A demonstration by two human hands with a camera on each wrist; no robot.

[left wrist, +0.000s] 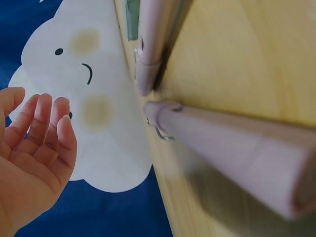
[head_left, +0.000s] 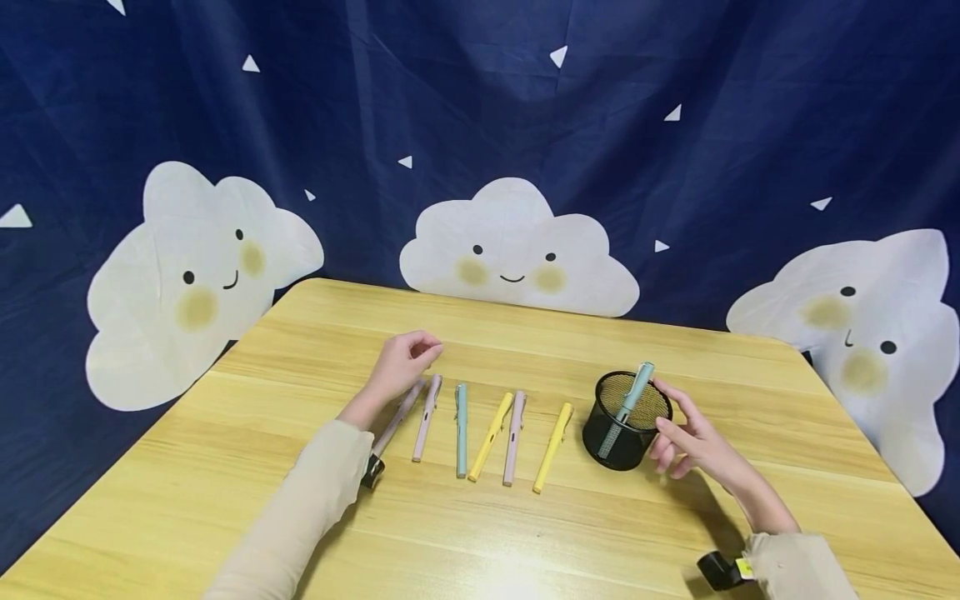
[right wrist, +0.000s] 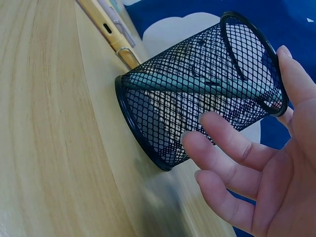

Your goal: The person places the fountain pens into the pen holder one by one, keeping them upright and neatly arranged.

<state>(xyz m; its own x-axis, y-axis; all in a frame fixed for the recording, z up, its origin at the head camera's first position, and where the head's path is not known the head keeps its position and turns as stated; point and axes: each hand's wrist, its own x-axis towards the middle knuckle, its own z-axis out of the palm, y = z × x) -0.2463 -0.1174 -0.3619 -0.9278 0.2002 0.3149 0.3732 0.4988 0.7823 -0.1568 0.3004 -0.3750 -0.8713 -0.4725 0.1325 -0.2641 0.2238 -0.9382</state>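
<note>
My right hand (head_left: pixel 693 442) holds the black mesh pen cup (right wrist: pixel 197 89) at its rim with thumb and forefinger, the other fingers bent loosely beside the mesh wall. Inside the cup leans a teal capped pen (head_left: pixel 637 392), its cap end sticking out above the rim. My left hand (head_left: pixel 401 367) hangs over the table with fingers loosely bent and nothing in them. Nearest to it lie two lilac pens, one (head_left: pixel 397 421) partly covered by the left wrist and sleeve, the other (head_left: pixel 427 419) just to the right.
Farther right in the row lie a teal pen (head_left: pixel 461 433), a yellow pen (head_left: pixel 491 437), a lilac pen (head_left: pixel 514 440) and another yellow pen (head_left: pixel 552 448) beside the cup. A dark blue curtain (head_left: pixel 480 108) with clouds hangs behind the wooden table (head_left: pixel 600 542).
</note>
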